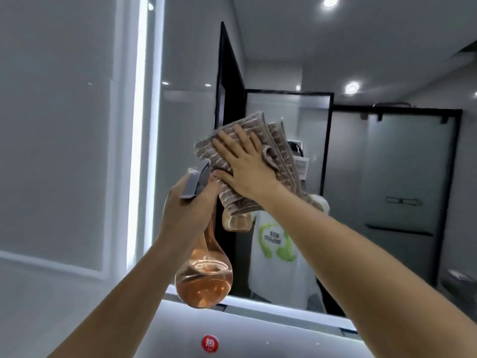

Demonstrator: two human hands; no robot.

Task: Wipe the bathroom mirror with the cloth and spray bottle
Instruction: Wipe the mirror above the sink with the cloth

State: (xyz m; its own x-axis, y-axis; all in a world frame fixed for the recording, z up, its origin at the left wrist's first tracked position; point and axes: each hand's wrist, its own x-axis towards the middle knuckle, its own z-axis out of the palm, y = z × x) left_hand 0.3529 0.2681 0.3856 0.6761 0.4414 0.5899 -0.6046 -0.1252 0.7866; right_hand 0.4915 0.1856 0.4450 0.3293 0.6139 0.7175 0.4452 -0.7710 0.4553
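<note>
Up on the glass we have the cloth (245, 161), a folded brownish striped piece, pressed flat against the mirror (361, 177) about mid-height, its lower corner hanging loose beneath. The right hand (244, 161) lies on top of it, palm down and fingers spread wide, pinning it to the surface. Just beside it on the left, almost touching the thumb, the left hand (188, 202) is wrapped tight around the neck of the spray bottle (204, 275), fingers closed under the grey trigger head (196, 183), nozzle aimed at the glass. The bottle hangs down from that grip, its round clear belly holding amber liquid. A lit strip (140, 125) runs up the mirror's left edge. Down below, a red round sticker (209, 343) sits on the white surface under the mirror.
</note>
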